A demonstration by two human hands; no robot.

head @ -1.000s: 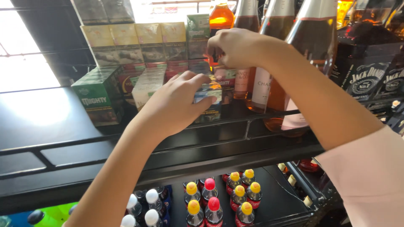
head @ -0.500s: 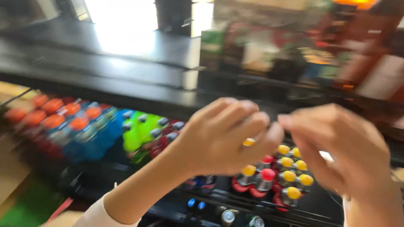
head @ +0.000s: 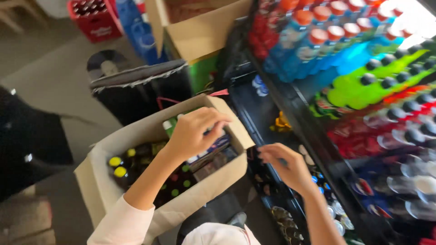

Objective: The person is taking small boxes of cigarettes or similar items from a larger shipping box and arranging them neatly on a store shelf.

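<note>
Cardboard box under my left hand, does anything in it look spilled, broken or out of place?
Nothing stands out. The cardboard box is intact, flaps open, with capped bottles standing upright inside. The left hand reaches among small packs.

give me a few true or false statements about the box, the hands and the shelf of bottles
1. The left hand reaches into the open cardboard box. True.
2. The box is empty. False: bottles with yellow caps and flat packs lie inside.
3. The right hand is inside the box as well. False: it hangs outside, between the box and the shelf.
4. Rows of blue, green and red bottles stand on the shelf at the right. True.
5. The red crate sits on the shelf. False: it stands on the floor behind.
</note>
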